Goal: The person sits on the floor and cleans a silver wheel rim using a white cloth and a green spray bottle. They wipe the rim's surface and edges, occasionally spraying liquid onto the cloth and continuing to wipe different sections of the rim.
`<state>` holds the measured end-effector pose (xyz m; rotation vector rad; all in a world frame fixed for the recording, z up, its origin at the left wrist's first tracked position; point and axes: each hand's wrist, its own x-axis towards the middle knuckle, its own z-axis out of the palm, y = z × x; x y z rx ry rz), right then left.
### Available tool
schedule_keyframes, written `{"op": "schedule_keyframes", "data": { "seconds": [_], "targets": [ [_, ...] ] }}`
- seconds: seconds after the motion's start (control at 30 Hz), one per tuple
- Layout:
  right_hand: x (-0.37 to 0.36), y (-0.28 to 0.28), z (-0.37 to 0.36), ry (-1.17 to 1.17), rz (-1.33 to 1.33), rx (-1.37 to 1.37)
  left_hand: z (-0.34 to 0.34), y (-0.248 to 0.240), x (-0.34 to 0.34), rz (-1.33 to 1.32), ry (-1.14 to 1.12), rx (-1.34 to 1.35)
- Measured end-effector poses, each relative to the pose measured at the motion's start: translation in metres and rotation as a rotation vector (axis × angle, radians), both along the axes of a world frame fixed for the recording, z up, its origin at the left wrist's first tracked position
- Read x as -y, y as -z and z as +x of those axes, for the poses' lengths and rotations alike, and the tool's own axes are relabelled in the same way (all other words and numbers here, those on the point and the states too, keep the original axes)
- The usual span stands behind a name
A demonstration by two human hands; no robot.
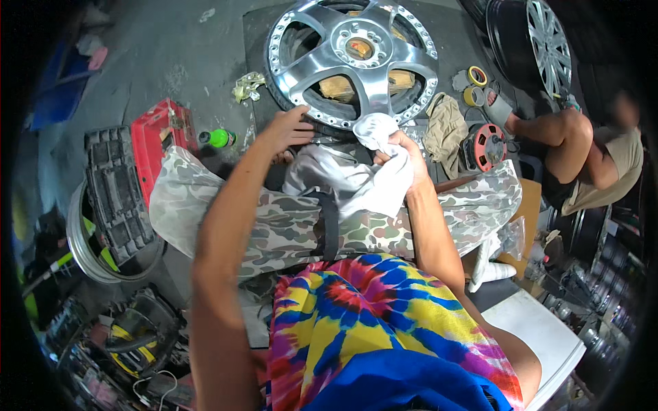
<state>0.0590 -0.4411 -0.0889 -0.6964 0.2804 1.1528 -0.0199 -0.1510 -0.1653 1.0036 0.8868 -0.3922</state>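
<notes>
At 12 o'clock of my view, the upper edge cuts the wheel. The white cloth in my right hand covers part of its lower rim and hides some of my fingers. Between 2 and 3 o'clock, the other person's head is blurred. At 4 o'clock, the dark things are too small to tell. At 7 o'clock, the lower edge cuts my left arm.

The wheel is silver, the cloth is white; the fabric has camouflage pattern, the shirt has yellow, blue and pink tie-dye, the bottle is green
</notes>
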Motion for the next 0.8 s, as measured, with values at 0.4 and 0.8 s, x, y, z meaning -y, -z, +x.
{"op": "schedule_keyframes", "data": {
  "seconds": [0.4,0.8],
  "targets": [
    [0.052,0.015,-0.009,0.404,-0.889,0.953,0.04,-0.065,0.048,-0.475,-0.559,0.481],
    [-0.012,0.003,-0.011,0.288,-1.247,1.895,0.047,-0.118,0.03,-0.527,-0.584,0.645]
  ]
}}
